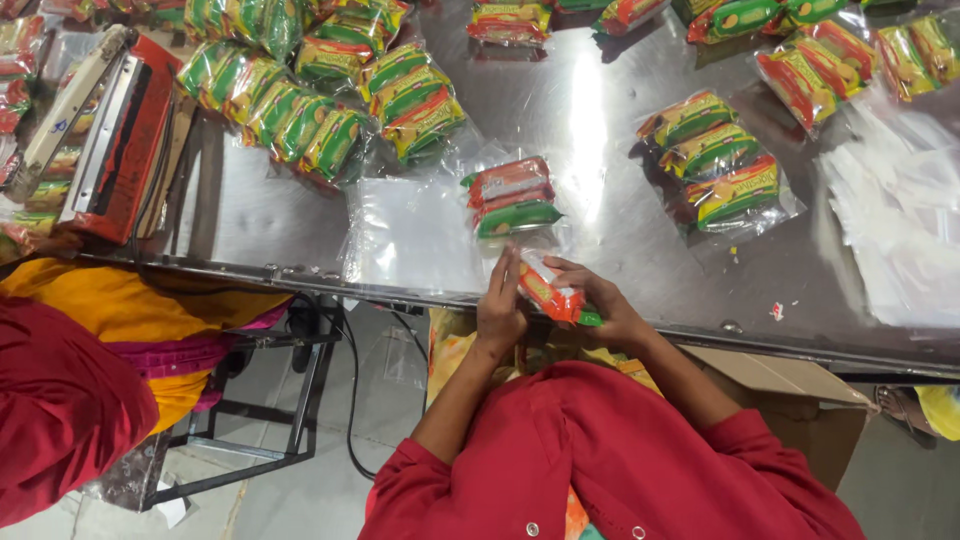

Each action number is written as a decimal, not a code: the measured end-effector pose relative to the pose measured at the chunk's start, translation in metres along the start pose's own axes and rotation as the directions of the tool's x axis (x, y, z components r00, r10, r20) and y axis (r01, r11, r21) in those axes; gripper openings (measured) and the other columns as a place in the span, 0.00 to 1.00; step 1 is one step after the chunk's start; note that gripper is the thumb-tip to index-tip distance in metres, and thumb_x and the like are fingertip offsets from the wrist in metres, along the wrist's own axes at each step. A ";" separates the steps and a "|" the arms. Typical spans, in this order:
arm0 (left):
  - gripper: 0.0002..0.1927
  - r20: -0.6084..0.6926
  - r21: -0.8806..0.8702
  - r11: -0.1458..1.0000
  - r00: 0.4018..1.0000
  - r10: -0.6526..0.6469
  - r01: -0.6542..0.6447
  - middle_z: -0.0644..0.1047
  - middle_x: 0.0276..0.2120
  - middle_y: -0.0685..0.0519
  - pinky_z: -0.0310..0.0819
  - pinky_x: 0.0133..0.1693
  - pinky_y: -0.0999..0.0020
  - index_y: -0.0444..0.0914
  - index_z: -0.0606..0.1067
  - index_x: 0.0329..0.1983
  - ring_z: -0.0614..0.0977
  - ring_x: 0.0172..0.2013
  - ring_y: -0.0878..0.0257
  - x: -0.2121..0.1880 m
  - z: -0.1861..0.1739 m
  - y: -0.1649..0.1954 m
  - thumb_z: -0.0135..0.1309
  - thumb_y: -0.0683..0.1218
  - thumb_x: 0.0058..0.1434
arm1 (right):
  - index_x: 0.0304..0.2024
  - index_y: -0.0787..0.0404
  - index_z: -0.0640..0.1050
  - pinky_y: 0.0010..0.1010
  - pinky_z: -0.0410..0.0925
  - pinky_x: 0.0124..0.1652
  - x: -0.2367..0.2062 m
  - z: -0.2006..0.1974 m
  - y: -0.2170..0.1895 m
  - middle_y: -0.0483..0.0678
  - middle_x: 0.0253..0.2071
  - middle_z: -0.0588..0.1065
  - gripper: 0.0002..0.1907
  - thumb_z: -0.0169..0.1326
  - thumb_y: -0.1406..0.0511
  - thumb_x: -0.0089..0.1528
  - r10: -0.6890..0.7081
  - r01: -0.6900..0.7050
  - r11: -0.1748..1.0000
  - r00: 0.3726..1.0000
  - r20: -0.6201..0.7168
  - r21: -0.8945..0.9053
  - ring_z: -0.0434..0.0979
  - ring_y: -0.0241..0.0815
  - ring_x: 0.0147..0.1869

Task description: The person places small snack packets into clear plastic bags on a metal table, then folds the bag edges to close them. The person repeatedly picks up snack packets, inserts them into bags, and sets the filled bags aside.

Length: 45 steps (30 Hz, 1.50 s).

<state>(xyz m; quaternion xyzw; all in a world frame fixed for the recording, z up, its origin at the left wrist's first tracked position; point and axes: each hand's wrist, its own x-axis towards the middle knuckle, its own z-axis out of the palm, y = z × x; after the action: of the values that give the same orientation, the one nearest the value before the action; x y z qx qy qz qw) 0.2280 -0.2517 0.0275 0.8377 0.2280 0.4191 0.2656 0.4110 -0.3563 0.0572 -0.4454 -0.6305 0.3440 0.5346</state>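
Note:
My left hand (499,305) and my right hand (603,298) meet at the near edge of the steel table (620,130). Together they hold one small orange and green snack packet (549,292), tilted between the fingers. Just beyond the hands lies a clear plastic bag (410,235) on the table. Its right end holds two packets (512,197), one red and one green. My red sleeves fill the bottom of the view.
A red heat sealer (112,140) stands at the table's left end. Several filled bags (300,110) lie at the back left, and more (715,165) at the right. Empty clear bags (900,220) are stacked far right. Another person (70,390) sits at left. A cardboard box (800,395) is below the table.

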 end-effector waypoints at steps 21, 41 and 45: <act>0.36 0.035 -0.103 0.990 0.995 0.098 -0.094 0.70 0.68 0.45 0.79 0.57 0.60 0.37 0.68 0.69 0.79 0.61 0.47 -0.018 0.024 0.030 0.54 0.33 0.54 | 0.61 0.51 0.76 0.37 0.77 0.44 -0.013 0.004 0.020 0.55 0.71 0.67 0.28 0.58 0.62 0.56 0.026 -0.154 0.841 0.969 -0.245 -0.519 0.84 0.49 0.45; 0.30 0.023 -0.216 0.958 0.982 -0.188 0.188 0.74 0.64 0.48 0.79 0.35 0.66 0.46 0.76 0.63 0.85 0.42 0.60 0.057 -0.043 0.025 0.49 0.34 0.57 | 0.38 0.52 0.81 0.44 0.67 0.52 0.038 -0.061 -0.042 0.48 0.50 0.78 0.04 0.62 0.63 0.60 -0.263 -0.132 0.241 0.945 -0.196 -0.962 0.77 0.50 0.57; 0.31 -0.031 0.393 0.885 0.958 0.284 -0.250 0.70 0.63 0.42 0.63 0.56 0.45 0.46 0.71 0.66 0.74 0.56 0.44 0.076 -0.062 0.057 0.60 0.49 0.57 | 0.45 0.63 0.80 0.38 0.75 0.49 0.057 -0.056 -0.043 0.50 0.46 0.80 0.09 0.61 0.70 0.62 -0.234 0.008 0.816 0.919 -0.317 -0.578 0.82 0.46 0.50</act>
<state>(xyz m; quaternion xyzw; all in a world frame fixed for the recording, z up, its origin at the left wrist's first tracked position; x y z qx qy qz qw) 0.2280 -0.2329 0.1394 0.8777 0.1996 0.4349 0.0255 0.4557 -0.3213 0.1278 -0.5989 -0.6175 0.0148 0.5097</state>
